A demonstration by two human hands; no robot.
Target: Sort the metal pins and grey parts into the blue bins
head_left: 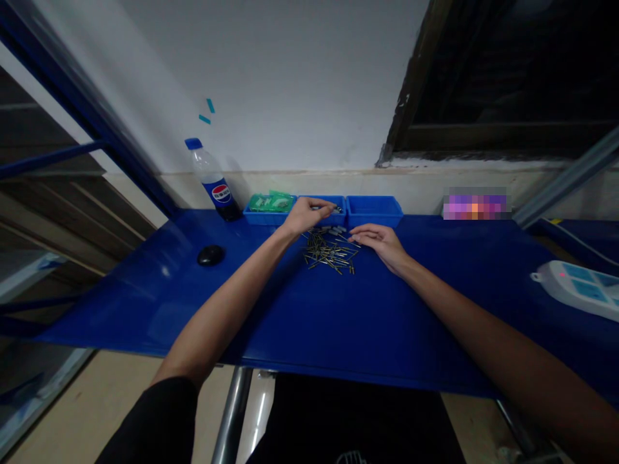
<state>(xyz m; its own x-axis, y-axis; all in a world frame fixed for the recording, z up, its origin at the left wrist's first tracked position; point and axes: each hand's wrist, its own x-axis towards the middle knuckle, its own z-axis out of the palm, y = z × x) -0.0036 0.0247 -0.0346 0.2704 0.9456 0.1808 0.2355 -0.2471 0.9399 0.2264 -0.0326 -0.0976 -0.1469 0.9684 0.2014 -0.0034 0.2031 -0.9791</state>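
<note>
though some metal bits [340,209] show in the middle tray [337,220] behind the pin pile [330,253], plenty seems left on the surface [309,322]. left hand [304,216] is over that tray, right hand [385,244] at the pile's right edge; fingers [366,229] curled, whether gripping i cannot tell.

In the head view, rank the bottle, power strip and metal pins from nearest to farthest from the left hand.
From the left hand:
1. Metal pins: piled just below it in view.
2. Bottle: to its left.
3. Power strip: far right.
</note>
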